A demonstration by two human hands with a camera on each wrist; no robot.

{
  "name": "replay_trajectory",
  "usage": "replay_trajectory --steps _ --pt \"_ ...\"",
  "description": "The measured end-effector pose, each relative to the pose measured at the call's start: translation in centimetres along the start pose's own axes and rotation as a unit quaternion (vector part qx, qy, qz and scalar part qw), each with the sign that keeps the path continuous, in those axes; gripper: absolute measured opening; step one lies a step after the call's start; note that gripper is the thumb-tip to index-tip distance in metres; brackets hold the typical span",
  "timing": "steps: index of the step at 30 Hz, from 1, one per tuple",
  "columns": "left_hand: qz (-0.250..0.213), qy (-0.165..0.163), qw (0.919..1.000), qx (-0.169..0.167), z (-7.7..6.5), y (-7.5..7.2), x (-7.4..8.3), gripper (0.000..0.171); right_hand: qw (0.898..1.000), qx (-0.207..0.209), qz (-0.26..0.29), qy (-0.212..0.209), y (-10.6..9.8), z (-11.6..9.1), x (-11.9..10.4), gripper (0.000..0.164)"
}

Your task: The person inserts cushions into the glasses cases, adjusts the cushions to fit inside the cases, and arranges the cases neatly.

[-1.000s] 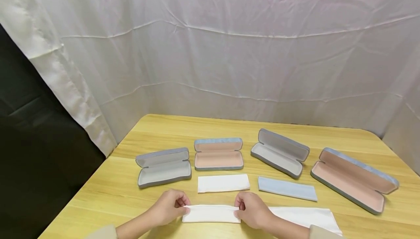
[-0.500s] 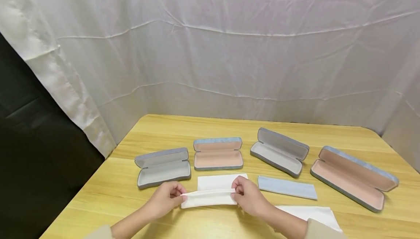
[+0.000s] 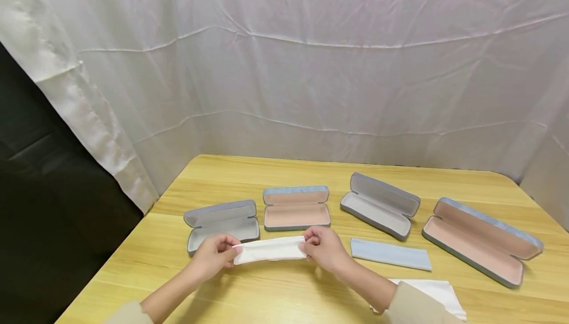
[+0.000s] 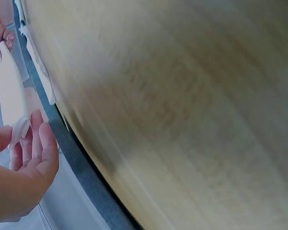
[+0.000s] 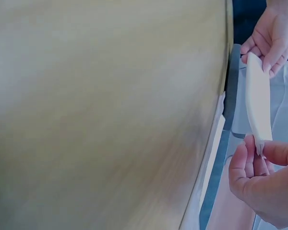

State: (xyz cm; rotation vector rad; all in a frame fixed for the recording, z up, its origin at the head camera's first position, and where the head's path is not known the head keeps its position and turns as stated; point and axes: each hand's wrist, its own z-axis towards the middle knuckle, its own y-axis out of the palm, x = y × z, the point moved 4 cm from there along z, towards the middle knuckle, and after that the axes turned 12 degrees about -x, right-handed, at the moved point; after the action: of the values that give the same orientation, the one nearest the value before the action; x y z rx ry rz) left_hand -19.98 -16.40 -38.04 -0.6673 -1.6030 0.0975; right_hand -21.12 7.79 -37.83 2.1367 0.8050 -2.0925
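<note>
A white folded cloth (image 3: 269, 250) is stretched level between both hands, raised off the table. My left hand (image 3: 212, 256) pinches its left end between thumb and fingers, in front of the leftmost glasses case (image 3: 222, 234). The right end is pinched by my right hand (image 3: 328, 251), below the pink-lined case (image 3: 297, 216). Another white cloth lies underneath, mostly hidden in the head view; its edge (image 5: 209, 167) shows in the right wrist view. To the right of the right hand lies a folded pale blue cloth (image 3: 390, 254).
Two more cases stand with lids up at the right: a grey-lined one (image 3: 378, 213) and a pink-lined one (image 3: 475, 250). A third white cloth (image 3: 433, 292) lies by the right sleeve (image 3: 411, 304). The wooden table (image 3: 262, 171) ends at a pale curtain (image 3: 284, 92).
Both hands have lifted the white cloth off the table near the front edge and carried it forward and slightly left, over the other white cloth.
</note>
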Motion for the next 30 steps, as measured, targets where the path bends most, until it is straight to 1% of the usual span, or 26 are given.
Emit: replay_trajectory --steps 3,5,9,14,17,20,23,26,30 --pt "-0.007 -0.015 0.9995 0.027 0.3 -0.5 -0.2 0.013 1.0 0.011 0.011 -0.008 0.4 0.8 -0.4 0.007" --pt "-0.007 -0.017 0.9988 0.045 0.4 -0.9 -0.3 0.013 1.0 0.019 0.013 -0.014 0.6 1.3 -0.8 0.007" --pt "-0.003 -0.023 0.9972 0.071 0.7 -2.0 -0.5 0.013 0.999 0.027 0.015 -0.022 1.2 2.4 -1.3 0.006" --pt "-0.005 -0.031 0.9958 0.086 0.8 -3.6 -1.1 0.016 0.999 0.02 0.02 -0.034 2.1 4.0 -1.6 0.007" --pt "0.004 -0.037 0.995 0.093 0.7 -4.7 -1.7 0.019 0.999 0.014 0.025 -0.04 2.9 5.2 -1.8 0.007" --pt "0.015 -0.052 0.9935 0.1 0.4 -5.8 -2.2 0.021 0.998 0.011 0.038 -0.044 3.9 6.2 -2.0 0.006" --pt "0.027 -0.063 0.9921 0.106 0.2 -6.8 -2.6 0.023 0.998 0.015 0.048 -0.036 4.8 7.2 -2.0 0.006" --pt "0.037 -0.075 0.9898 0.115 0.1 -7.4 -2.9 0.025 0.998 0.023 0.047 -0.028 5.5 7.9 -2.1 0.008" --pt "0.05 -0.096 0.9849 0.134 -0.1 -7.8 -3.3 0.025 0.999 0.028 0.029 -0.024 6.3 8.7 -2.3 0.01"
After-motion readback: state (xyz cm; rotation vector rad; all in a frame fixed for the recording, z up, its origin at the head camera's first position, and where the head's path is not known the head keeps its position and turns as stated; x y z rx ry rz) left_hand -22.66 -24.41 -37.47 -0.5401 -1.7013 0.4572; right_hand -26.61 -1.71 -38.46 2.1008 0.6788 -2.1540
